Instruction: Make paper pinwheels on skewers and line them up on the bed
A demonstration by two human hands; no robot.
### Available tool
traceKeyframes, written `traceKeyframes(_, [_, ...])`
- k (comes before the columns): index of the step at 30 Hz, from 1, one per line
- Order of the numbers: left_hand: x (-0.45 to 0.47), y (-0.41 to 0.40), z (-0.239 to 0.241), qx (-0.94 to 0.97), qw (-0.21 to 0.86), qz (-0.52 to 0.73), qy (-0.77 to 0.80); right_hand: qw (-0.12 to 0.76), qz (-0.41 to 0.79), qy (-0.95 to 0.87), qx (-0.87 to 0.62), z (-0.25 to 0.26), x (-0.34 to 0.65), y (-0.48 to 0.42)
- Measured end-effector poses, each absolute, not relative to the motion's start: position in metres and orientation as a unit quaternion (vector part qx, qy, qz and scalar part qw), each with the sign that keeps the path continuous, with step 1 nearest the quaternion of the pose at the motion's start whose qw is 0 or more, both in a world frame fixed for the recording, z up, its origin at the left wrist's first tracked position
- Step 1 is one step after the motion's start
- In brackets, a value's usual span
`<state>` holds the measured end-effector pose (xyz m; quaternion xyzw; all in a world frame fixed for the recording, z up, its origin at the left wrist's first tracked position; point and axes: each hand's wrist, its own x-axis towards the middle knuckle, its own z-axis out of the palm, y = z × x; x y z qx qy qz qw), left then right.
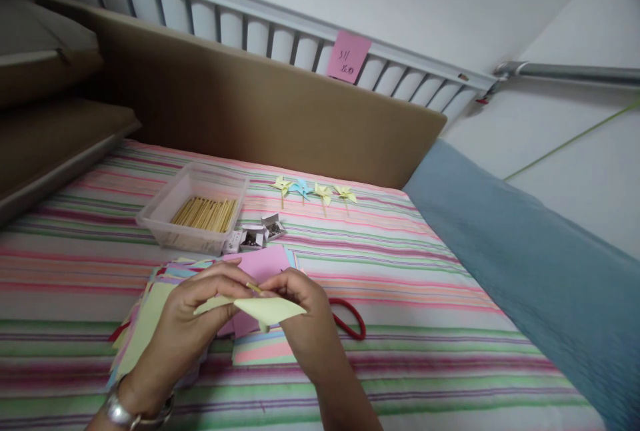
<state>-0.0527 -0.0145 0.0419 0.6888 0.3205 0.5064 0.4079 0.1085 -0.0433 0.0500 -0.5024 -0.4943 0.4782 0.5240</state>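
Note:
Both hands hold a pale yellow paper pinwheel (pixel 270 311) in front of me, its blades folded and seen from the side. The fingers of my left hand (pixel 187 314) are closed on its left part. My right hand (pixel 303 301) pinches it from the right. A short end of a wooden stick (pixel 254 287) shows between the fingertips of the two hands; the rest of it is hidden. Beneath lie a pink paper sheet (pixel 265 261) on a pile and a stack of coloured paper (pixel 155 324). To the right is the red handle of scissors (pixel 357 327), partly covered by my right hand.
A clear plastic box (pixel 150 221) holds several wooden sticks. Beside it stand small open boxes of pins (pixel 253 237). Several pinwheels, one a blue pinwheel (pixel 302 188), lie in a row near the cardboard panel (pixel 280 114). A striped cloth (pixel 430 351) covers the surface.

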Motion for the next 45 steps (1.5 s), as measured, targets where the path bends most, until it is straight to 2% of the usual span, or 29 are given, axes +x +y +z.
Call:
traceKeyframes(31, [-0.0537, -0.0139, 0.0408, 0.692, 0.407, 0.509, 0.311, 0.518, 0.423, -0.532, -0.519, 0.0492, 0.107, -0.0451])
traceKeyframes(45, [-0.0536, -0.0151, 0.0386, 0.692, 0.401, 0.508, 0.32, 0.51, 0.358, -0.573, -0.532, 0.0519, 0.1053, -0.0486])
